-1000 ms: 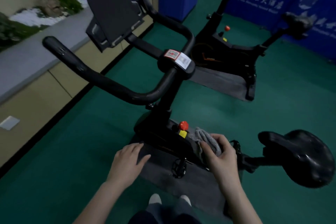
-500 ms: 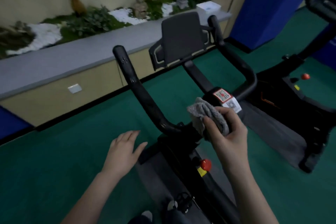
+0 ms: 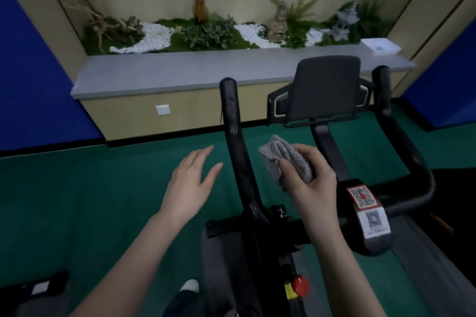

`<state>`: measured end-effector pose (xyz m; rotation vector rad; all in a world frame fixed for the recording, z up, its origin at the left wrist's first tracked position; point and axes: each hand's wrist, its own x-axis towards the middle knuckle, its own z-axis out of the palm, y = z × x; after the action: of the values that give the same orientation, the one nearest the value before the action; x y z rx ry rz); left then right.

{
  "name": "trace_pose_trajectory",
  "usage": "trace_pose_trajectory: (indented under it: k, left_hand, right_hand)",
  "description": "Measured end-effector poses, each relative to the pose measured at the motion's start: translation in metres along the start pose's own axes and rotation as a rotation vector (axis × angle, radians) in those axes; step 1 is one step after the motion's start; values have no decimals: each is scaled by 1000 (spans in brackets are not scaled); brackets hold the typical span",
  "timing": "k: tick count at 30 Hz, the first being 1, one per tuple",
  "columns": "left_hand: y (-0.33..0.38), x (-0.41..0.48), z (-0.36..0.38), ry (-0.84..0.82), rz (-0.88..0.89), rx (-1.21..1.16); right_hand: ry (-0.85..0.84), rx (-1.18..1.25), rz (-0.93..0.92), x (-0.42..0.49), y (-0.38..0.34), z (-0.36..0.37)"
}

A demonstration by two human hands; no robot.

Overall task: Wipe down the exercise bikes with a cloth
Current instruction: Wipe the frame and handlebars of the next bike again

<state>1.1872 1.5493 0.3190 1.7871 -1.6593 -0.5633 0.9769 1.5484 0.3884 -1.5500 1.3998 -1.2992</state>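
Observation:
A black exercise bike (image 3: 371, 224) stands right in front of me, its two handlebar horns pointing away. The left horn (image 3: 235, 141) runs up between my hands, the right horn (image 3: 394, 136) lies further right. A dark tablet holder (image 3: 324, 90) sits between them. My right hand (image 3: 309, 177) grips a crumpled grey cloth (image 3: 280, 159), held in the air just right of the left horn, apart from it. My left hand (image 3: 192, 180) hovers flat with fingers spread, left of that horn, touching nothing. A red knob (image 3: 300, 287) shows low on the frame.
A grey-topped ledge (image 3: 180, 72) with plants and white pebbles runs along the wall ahead. A white box (image 3: 381, 45) rests at its right end. Blue padded panels (image 3: 31, 80) flank both sides. Green floor (image 3: 77, 201) spreads left; a grey mat (image 3: 219, 278) lies under the bike.
My right hand has lifted the cloth from low on the frame near the red knob up to the handlebars. My view has swung left and up to face the ledge.

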Motion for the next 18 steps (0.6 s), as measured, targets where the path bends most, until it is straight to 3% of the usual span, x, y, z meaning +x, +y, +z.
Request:
trace_pose_trajectory:
  k: [9,13,15,18]
  left_hand:
    - [19,71,-20,173,-108,-484]
    - [24,94,-24,147,-121,-624]
    - [25,101,-25,117,-117,-676]
    - [25,107,-24,79,-108,-745]
  right_hand:
    - [51,-115,-305,60,-38,72]
    - [64,-250,-474,111,-65,100]
    - [-25,-340,-456,139,-73,111]
    - [-375,-588,-251,174,-74,123]
